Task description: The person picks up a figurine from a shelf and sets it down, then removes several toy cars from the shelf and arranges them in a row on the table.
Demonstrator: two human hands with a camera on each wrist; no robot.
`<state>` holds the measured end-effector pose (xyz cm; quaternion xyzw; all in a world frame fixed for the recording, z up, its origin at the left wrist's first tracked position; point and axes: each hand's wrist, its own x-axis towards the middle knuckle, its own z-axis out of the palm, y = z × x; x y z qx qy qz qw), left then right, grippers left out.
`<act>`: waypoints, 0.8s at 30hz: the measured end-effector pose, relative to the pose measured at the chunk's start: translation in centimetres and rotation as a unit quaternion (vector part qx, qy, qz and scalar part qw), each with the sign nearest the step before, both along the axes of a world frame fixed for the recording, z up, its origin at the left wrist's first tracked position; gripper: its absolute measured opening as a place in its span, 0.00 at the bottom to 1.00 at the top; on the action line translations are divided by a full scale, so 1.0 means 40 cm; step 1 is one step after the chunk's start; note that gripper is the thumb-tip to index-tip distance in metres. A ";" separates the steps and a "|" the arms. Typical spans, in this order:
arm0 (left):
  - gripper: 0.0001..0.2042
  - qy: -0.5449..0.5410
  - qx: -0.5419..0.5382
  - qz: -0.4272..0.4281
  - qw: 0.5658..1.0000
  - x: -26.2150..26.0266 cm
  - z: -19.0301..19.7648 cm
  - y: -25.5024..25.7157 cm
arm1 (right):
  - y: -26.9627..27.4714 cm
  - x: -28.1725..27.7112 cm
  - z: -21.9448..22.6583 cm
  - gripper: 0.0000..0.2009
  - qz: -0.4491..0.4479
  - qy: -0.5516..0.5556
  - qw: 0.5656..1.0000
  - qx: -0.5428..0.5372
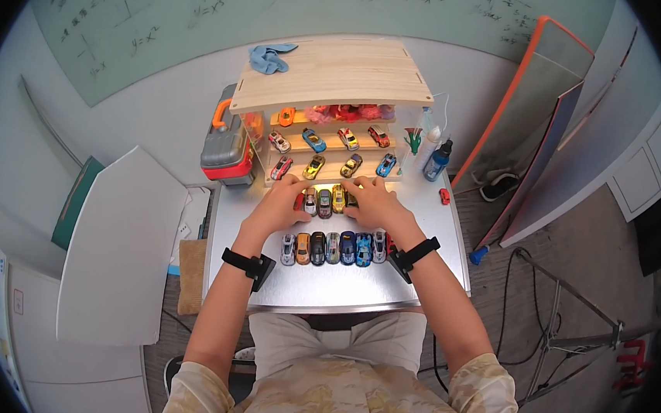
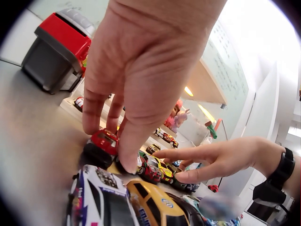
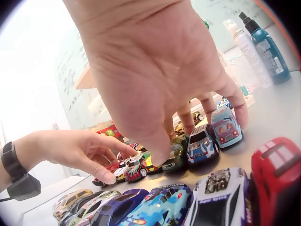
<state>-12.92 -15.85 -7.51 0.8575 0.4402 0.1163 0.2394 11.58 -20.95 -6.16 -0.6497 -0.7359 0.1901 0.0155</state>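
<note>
My left hand (image 1: 280,202) arches over the left end of the back row of toy cars. Its fingers reach down behind a red toy car (image 2: 106,141), with the thumb at the car's front right. Over the right end of that row, my right hand (image 1: 377,204) spreads its fingers. The right thumb rests by a dark green toy car (image 3: 175,155), fingertips behind a blue-and-white car (image 3: 202,145) and beside a light blue van (image 3: 225,126). Between the hands stand a yellow car (image 1: 338,198) and a dark grey car (image 1: 324,203).
A front row of toy cars, including an orange one (image 1: 304,248), stands nearer the body. Behind is a stepped wooden shelf (image 1: 334,67) holding more cars. A toolbox (image 1: 227,144) stands left, a blue spray bottle (image 1: 437,160) and a small red car (image 1: 445,196) right.
</note>
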 end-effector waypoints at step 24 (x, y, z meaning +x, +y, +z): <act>0.44 -0.003 -0.040 0.014 0.999 -0.011 0.017 0.003 | -0.001 -0.015 -0.021 0.37 -0.025 -0.009 0.998 0.053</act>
